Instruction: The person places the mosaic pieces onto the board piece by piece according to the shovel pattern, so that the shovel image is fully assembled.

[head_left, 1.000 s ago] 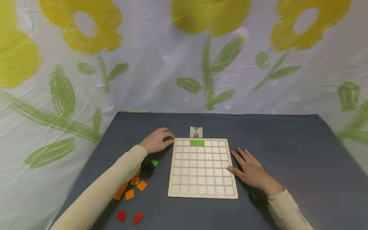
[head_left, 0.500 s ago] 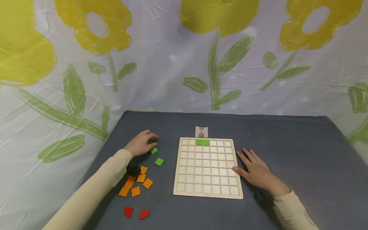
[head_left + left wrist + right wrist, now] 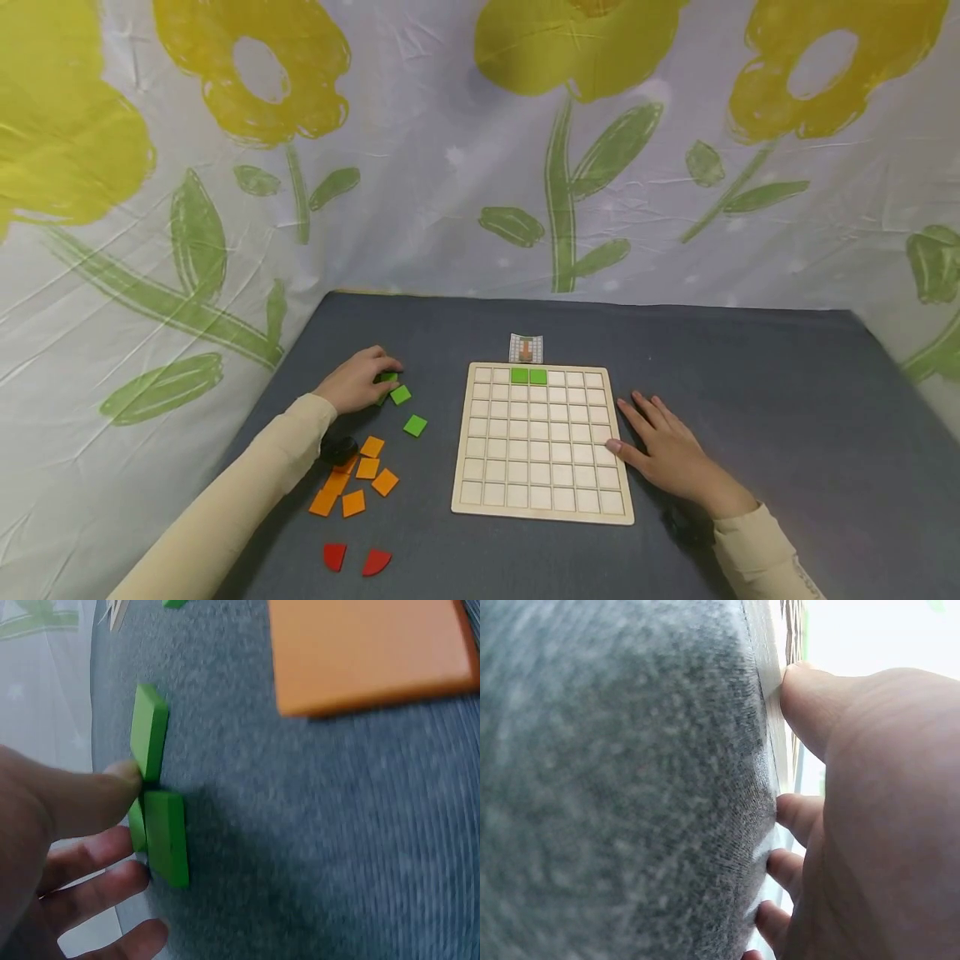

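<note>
At the left, my left hand (image 3: 352, 382) reaches into a small cluster of green square tiles (image 3: 401, 394). In the left wrist view its thumb and forefinger pinch a green tile (image 3: 136, 825), partly hidden behind the thumb, with two more green tiles (image 3: 166, 836) right beside it. One loose green tile (image 3: 415, 426) lies nearer the board. The pale wooden grid board (image 3: 539, 429) has two green tiles (image 3: 528, 377) side by side in its top row. My right hand (image 3: 675, 450) lies spread at the board's right side, thumb on its edge, fingers straight on the cloth.
Several orange square tiles (image 3: 367, 468) lie loosely on the dark cloth left of the board, some overlapping. Two red quarter-round pieces (image 3: 377, 562) sit nearer the front. A small printed pattern card (image 3: 526, 348) rests behind the board. A flower-printed curtain (image 3: 420, 167) hangs behind the table.
My left hand has moved from the board's upper left corner leftward to the green tiles and now pinches one. My right hand stays by the board. The view has shifted slightly.
</note>
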